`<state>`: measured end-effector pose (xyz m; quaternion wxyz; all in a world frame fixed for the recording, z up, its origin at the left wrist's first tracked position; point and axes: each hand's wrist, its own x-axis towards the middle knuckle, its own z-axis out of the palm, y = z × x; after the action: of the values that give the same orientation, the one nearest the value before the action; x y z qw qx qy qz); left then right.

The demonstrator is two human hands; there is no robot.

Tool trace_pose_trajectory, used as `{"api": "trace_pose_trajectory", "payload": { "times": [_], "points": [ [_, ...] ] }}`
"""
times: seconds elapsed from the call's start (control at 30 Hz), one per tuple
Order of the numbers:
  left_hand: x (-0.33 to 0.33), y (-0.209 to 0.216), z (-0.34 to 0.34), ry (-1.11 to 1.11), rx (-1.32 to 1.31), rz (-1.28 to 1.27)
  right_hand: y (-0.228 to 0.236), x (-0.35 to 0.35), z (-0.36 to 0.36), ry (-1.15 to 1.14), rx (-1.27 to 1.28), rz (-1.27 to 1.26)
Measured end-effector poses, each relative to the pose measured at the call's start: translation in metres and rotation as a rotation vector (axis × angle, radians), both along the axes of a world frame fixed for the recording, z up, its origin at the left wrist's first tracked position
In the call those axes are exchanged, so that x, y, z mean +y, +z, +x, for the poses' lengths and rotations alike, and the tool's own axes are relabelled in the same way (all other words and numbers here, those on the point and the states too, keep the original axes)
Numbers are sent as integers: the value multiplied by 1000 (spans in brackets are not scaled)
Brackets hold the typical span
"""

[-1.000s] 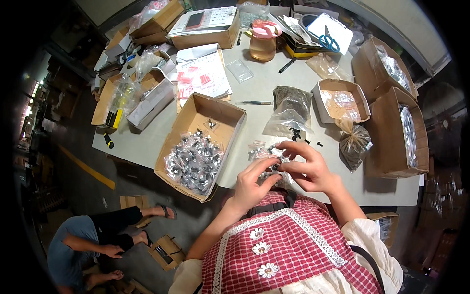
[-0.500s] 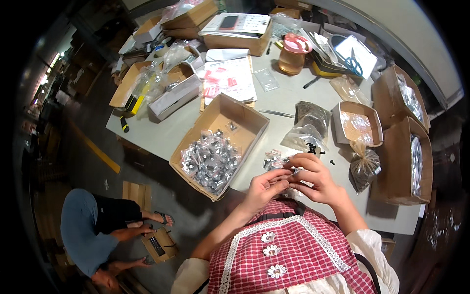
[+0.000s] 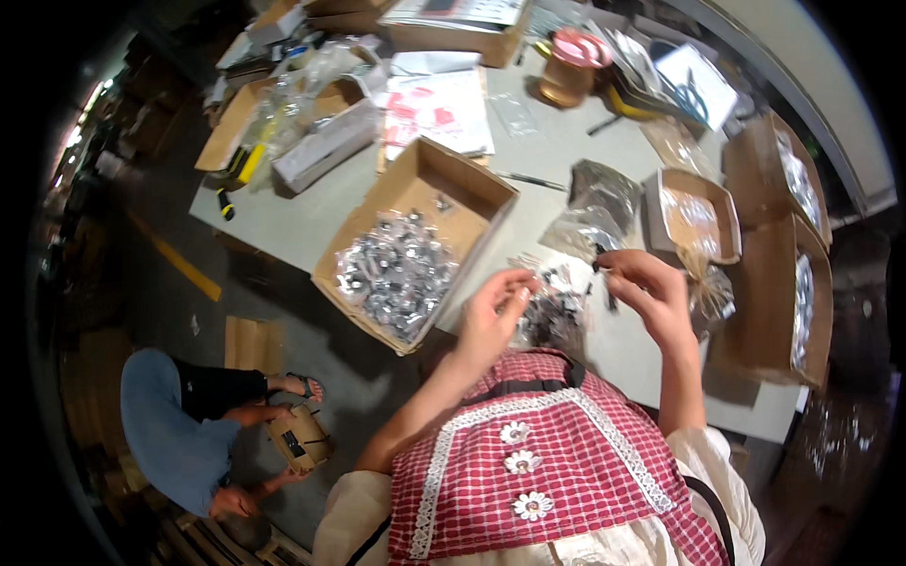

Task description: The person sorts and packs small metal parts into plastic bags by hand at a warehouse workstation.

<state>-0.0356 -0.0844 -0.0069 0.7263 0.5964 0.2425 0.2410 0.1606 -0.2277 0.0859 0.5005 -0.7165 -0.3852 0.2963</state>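
My left hand (image 3: 493,316) has its thumb and forefinger closed on the edge of a small clear plastic bag (image 3: 540,282), partly blurred. Beneath and beside it lies a pile of small bags with dark parts (image 3: 552,323), just in front of my apron. My right hand (image 3: 653,286) is to the right of the pile, thumb and forefinger apart. Its forefinger reaches the small black parts (image 3: 600,253) lying at the mouth of a large clear bag (image 3: 596,203). To the left stands an open cardboard box (image 3: 472,203) with many small filled bags (image 3: 396,274) in it.
Cartons (image 3: 769,292) of clear bags and a small tray (image 3: 703,250) stand right. A tied bag (image 3: 713,297) lies beside them. Farther back are a pen (image 3: 530,179), papers (image 3: 439,118) and a pink-lidded jug (image 3: 569,75). A person (image 3: 175,424) bends over a carton on the floor left.
My hands have come apart: the right moved right to the black parts, the left stayed by the small bags. The view has shifted a little, and the person lifted the small carton slightly.
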Motion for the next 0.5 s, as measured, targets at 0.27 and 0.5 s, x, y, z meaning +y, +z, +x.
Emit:
{"api": "trace_pose_trajectory", "payload": {
  "times": [0.27, 0.5],
  "points": [
    [10, 47, 31, -193, 13, 293, -11, 8, -18, 72, 36, 5],
    [8, 43, 42, -178, 58, 364, -13, 10, -20, 86, 126, -10]
  ]
}}
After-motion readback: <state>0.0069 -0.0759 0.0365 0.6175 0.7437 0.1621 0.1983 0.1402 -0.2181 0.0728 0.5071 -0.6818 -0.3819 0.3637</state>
